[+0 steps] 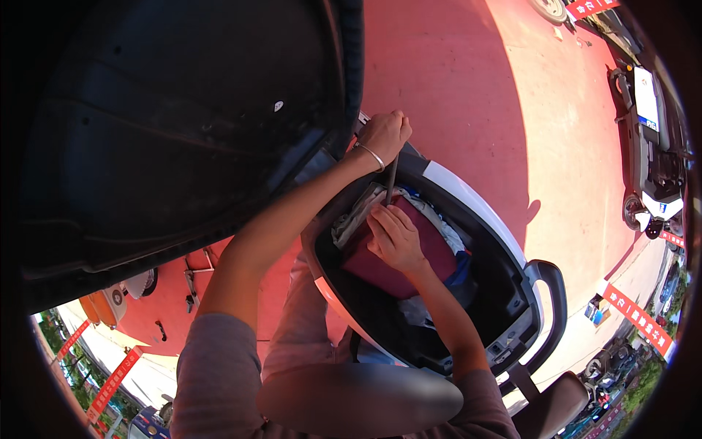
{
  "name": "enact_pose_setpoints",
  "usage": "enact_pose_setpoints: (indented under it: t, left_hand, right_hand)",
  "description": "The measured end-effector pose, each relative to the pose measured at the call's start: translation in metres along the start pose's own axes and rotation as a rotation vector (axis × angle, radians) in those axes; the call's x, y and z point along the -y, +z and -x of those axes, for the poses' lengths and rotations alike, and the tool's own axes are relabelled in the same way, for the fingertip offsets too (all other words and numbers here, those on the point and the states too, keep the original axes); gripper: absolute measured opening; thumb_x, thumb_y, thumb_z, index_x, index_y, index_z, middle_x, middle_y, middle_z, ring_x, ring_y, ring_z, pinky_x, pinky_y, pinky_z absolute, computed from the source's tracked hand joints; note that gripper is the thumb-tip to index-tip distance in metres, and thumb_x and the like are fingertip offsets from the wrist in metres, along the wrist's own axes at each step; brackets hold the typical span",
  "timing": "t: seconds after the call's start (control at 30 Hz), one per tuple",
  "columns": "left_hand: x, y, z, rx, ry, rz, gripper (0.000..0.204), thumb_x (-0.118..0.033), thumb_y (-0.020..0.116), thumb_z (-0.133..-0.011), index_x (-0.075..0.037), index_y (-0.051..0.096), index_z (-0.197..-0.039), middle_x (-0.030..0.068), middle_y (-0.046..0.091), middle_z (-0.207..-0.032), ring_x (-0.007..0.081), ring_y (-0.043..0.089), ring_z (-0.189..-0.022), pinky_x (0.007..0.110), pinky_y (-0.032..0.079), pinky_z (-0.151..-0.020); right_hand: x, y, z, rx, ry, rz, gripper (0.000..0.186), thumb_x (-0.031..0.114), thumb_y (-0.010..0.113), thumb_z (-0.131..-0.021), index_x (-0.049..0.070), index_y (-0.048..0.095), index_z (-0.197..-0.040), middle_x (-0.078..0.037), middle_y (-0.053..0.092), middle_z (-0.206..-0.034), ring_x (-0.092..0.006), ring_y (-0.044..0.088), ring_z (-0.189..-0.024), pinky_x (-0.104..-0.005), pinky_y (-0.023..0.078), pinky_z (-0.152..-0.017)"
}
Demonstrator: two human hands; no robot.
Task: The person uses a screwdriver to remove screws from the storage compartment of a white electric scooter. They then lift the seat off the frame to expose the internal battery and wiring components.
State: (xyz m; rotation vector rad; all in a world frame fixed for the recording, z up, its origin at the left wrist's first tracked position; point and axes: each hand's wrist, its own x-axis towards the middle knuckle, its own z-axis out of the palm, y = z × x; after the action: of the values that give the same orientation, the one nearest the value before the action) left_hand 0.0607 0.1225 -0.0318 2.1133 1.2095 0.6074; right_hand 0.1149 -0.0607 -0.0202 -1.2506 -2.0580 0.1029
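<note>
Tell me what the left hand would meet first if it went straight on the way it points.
The way looks free as far as the picture shows: past the left hand, the line runs up and right over red ground. Depth is unclear, so I can't judge its height above that.

Strong sunlight brightens the red ground (578, 168) outdoors, where a broad shadow (446, 80) darkens the upper middle. A scooter (640, 157) (dark, with white panels (646, 99)) stands parked at right; red banners (638, 320) and greenery (640, 397) line the rim.
</note>
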Motion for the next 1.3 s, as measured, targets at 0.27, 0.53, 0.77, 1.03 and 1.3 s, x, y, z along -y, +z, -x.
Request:
enact_pose_setpoints:
  t: [0.27,0.53,0.77,1.03,1.3]
  left_hand:
    - [0.021,-0.022,0.065,-0.247,-0.225,0.157,0.028,-0.022,0.040,-0.090,-0.001,0.051,-0.077,0.0207,0.057,-0.066,0.0393,0.055,-0.064,0.045,0.043,-0.055]
    - [0.006,-0.035,0.146,-0.281,-0.366,-0.010,0.032,-0.025,0.037,-0.094,0.000,0.051,-0.078,0.0177,0.055,-0.063,0.0364,0.055,-0.060,0.043,0.041,-0.053]
    - [-0.056,-0.011,0.197,-0.081,-0.539,0.490,0.036,-0.027,0.035,-0.095,-0.001,0.049,-0.074,0.0075,0.046,-0.049,0.0193,0.050,-0.043,0.030,0.038,-0.043]
    - [-0.102,0.064,0.137,0.053,-0.380,0.767,0.039,-0.032,0.035,-0.095,-0.001,0.048,-0.075,0.0051,0.045,-0.047,0.0147,0.049,-0.038,0.027,0.036,-0.038]
    - [-0.082,0.034,0.122,0.460,-0.317,0.836,0.034,-0.026,0.043,-0.091,-0.002,0.054,-0.070,0.0047,0.053,-0.056,0.0148,0.052,-0.051,0.027,0.041,-0.051]
  right_hand:
    - [-0.020,-0.040,0.033,-0.157,0.562,0.231,0.023,0.015,0.054,-0.084,0.000,0.059,-0.101,-0.013,0.054,-0.104,-0.0304,0.050,-0.099,-0.0389,0.036,-0.088]
    - [-0.053,-0.060,-0.021,-0.192,0.932,0.202,0.021,0.022,0.063,-0.081,0.003,0.062,-0.090,-0.011,0.057,-0.087,-0.0272,0.052,-0.086,-0.0346,0.042,-0.076]
    - [-0.093,-0.023,-0.092,-0.139,1.260,-0.884,0.027,0.017,0.052,-0.089,-0.008,0.060,-0.082,-0.008,0.060,-0.065,-0.0154,0.060,-0.058,-0.0255,0.049,-0.056]
    - [-0.048,0.041,-0.140,0.168,1.024,-0.189,0.034,0.031,0.050,-0.085,0.001,0.062,-0.074,-0.022,0.059,-0.068,-0.0403,0.057,-0.065,-0.0445,0.045,-0.062]
    - [-0.016,0.034,-0.110,0.459,0.280,-0.095,0.036,0.034,0.049,-0.085,0.003,0.057,-0.068,-0.012,0.057,-0.056,-0.0293,0.058,-0.054,-0.0379,0.044,-0.048]
